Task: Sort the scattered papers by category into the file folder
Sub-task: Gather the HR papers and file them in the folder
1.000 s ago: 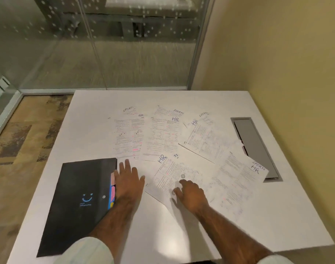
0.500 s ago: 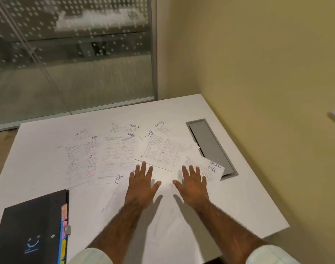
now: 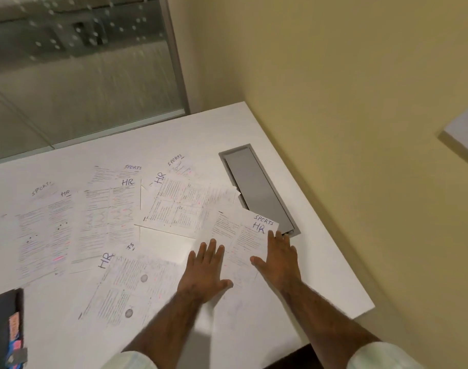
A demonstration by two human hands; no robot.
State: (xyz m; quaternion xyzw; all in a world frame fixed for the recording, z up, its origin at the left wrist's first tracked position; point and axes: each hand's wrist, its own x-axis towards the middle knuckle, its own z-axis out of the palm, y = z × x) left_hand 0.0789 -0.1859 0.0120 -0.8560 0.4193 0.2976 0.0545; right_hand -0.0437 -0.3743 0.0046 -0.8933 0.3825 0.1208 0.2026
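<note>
Indoors, a white rectangular counter (image 3: 320, 275) fills a corner between a pale yellow wall (image 3: 360, 102) on the right and a dotted glass partition (image 3: 81, 89) on the far side. A grey metal hatch (image 3: 256, 190) is set flush into the counter near the wall. Scattered printed paper sheets (image 3: 107, 217) overlap across the middle. The black file folder with coloured tabs (image 3: 1, 328) lies at the near left corner, well apart from both hands and partly cut off by the frame. The left hand (image 3: 204, 272) lies palm down, fingers straight and slightly apart, on the near left part of the white sheet beside the hatch (image 3: 243, 235). The right hand (image 3: 279, 259) lies palm down at that sheet's right edge, fingers straight and close together, thumb stretched left. Neither hand curls round anything. Pale sleeves (image 3: 131, 360) end both forearms at the near edge. Blue handwriting on the sheet under the hands reads "SPORTS" above "HR". The same two words mark the far left sheet (image 3: 43, 235) and its neighbour. On the tilted sheet (image 3: 182, 203) "HR" runs sideways, and the near sheet (image 3: 131, 288) shows "HR" and a partial "TS". The printed text is too small to read.
</note>
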